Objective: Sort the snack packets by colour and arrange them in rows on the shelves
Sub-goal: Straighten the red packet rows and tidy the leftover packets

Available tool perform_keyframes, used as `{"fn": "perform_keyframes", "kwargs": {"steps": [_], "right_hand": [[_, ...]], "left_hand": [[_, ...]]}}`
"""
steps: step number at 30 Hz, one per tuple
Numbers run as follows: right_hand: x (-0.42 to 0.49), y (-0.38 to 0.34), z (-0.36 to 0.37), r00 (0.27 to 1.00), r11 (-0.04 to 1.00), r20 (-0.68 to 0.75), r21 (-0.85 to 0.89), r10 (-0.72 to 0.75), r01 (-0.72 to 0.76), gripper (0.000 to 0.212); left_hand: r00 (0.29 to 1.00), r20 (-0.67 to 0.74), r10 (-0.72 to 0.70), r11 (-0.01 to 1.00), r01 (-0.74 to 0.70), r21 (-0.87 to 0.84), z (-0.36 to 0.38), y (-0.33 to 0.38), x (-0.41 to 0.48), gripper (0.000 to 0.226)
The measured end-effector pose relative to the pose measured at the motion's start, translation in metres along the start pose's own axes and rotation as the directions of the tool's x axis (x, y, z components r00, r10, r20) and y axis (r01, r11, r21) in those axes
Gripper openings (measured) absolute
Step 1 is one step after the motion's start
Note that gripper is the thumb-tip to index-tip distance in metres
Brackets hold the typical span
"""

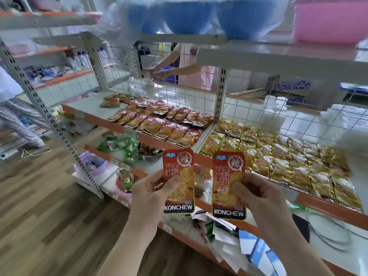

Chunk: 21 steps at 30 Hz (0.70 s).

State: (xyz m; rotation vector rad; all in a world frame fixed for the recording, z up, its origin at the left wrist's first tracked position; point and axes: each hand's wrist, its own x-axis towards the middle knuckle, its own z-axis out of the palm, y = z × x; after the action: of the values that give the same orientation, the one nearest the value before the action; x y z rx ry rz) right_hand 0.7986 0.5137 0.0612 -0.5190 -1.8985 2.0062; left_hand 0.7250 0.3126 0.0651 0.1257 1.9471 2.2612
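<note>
packets, two of them, are held upright side by side in front of a shop shelf, seen from the wearer's head looking down. the left hand (151, 189) grips the left red packet (180, 172) by its left edge, fingers (169, 183) curled round it with the thumb pressed on the front. the right hand (258, 196) pinches the right red packet (227, 176) from its right edge, thumb on the front, the other fingers behind. both packets are red-orange, printed with chinese characters, a picture of the snack and the word konchew along the bottom. a narrow gap separates them and they do not touch.

behind them, the middle shelf (93, 110) has an orange front rim. on its left section lie red packets (159, 124) in overlapping rows, labels towards the front. a small loose pile of brownish packets (112, 101) sits at the back left, apart from the rows. on the right section, past an upright post (221, 92), yellow packets (278, 158) fill the shelf in rows. a white wire grid (179, 100) backs the shelf, and another person's arms (179, 70) show through it. the shelf below carries green packets (123, 146) and a metal bowl (149, 153). above are blue bowls (189, 14) wrapped in clear plastic and a pink basin (328, 18). the floor (49, 196) is wood planks.
</note>
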Motion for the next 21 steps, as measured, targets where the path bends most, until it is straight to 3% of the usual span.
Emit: {"fn": "perform_keyframes", "kwargs": {"steps": [21], "right_hand": [[0.120,-0.001,0.156,0.999,0.999,0.007,0.001,0.040,-0.040,0.023]], "left_hand": [[1.000,-0.031,0.000,0.998,0.003,0.068,-0.099,0.027,0.161,0.021]]}}
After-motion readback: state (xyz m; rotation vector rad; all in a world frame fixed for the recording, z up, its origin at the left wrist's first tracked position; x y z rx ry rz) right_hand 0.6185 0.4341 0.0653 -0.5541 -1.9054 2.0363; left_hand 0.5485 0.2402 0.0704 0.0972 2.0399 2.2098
